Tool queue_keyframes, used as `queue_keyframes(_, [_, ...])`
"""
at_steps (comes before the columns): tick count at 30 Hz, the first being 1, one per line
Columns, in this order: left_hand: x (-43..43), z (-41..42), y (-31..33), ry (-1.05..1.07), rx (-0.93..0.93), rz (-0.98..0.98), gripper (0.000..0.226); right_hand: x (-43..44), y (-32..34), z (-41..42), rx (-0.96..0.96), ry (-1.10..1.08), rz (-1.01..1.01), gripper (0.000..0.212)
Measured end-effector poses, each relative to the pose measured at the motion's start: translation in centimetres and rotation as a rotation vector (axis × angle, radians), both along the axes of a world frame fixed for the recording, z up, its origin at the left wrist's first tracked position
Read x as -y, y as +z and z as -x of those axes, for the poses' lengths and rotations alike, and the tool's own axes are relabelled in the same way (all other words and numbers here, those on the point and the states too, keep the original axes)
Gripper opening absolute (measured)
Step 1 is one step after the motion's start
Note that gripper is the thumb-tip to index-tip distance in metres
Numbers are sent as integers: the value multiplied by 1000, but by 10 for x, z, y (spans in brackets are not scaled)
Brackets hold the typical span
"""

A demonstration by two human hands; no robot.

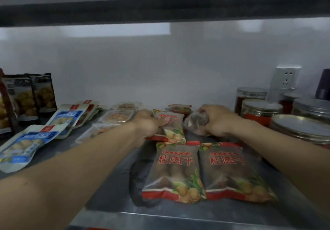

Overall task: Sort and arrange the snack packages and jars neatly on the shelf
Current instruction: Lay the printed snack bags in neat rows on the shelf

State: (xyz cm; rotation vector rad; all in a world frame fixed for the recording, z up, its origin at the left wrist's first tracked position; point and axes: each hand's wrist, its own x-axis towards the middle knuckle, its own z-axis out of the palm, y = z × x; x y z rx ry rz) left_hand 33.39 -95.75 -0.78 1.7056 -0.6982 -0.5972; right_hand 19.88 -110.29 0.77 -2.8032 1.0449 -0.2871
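Note:
Both my arms reach deep onto a grey metal shelf (110, 185). My left hand (148, 122) grips the left edge of a red-trimmed dried longan bag (172, 128) lying behind two matching bags, one (175, 171) beside the other (232, 169), near the front. My right hand (217, 120) is closed over a clear plastic packet of brownish food (195, 121). Several metal-lidded jars (260, 110) stand at the right. Blue-and-white pouches (26, 144) lie at the left.
Dark upright bags showing yellow snacks (26, 99) stand at the far left. Clear flat packets (117, 116) lie behind my left hand. A wall socket (284, 81) sits at the back right. The shelf above (160, 6) hangs low overhead.

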Motion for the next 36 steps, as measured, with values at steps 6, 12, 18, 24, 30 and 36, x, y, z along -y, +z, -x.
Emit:
queue_keyframes(6, [9, 4, 0, 34, 51, -36, 30, 5, 4, 2, 155, -101, 237, 67])
queue_keyframes(12, [6, 2, 11, 0, 395, -318, 46, 3, 4, 4, 614, 68, -288, 60])
queue_keyframes(18, [-2, 7, 26, -132, 367, 43, 67, -9, 13, 11, 874, 245, -1005, 49])
queue_keyframes(24, [8, 21, 27, -270, 25, 287, 42, -22, 17, 16, 779, 469, -1363, 47])
queue_keyframes(30, [9, 28, 31, -194, -16, 407, 34, -24, 23, 22, 756, 465, -1020, 55])
queue_keyframes(36, [9, 38, 32, -257, 33, 417, 32, -24, 20, 24, 864, 405, -792, 36])
